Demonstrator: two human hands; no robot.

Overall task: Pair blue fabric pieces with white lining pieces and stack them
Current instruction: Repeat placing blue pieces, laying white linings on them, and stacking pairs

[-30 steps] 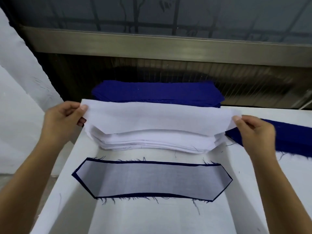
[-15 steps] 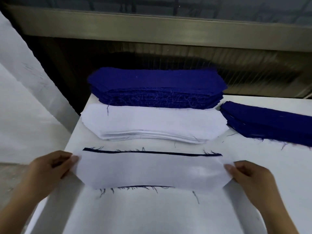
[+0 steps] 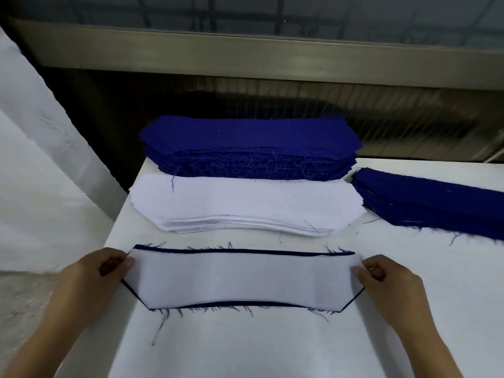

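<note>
Left hand (image 3: 90, 285) at 9 o'clock and right hand (image 3: 390, 285) at 3 o'clock each pinch an end of the white lining piece (image 3: 245, 279), spread flat over the blue fabric piece (image 3: 245, 251) on the bench (image 3: 272, 350), evidently to align edges; lining stack (image 3: 245, 205) lies at 12 o'clock.

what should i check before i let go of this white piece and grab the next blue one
1. Flatness: the white lining piece lies flat on the blue piece, no wrinkles visible: ok.
2. Alignment: a thin blue rim shows along the far and near edges: ok.
3. Hands free: the left hand and right hand each pinch an end: not ok.
4. Supply: the blue stack sits behind the white lining stack: ok.
5. Finished pairs already underneath: cannot tell.
</note>
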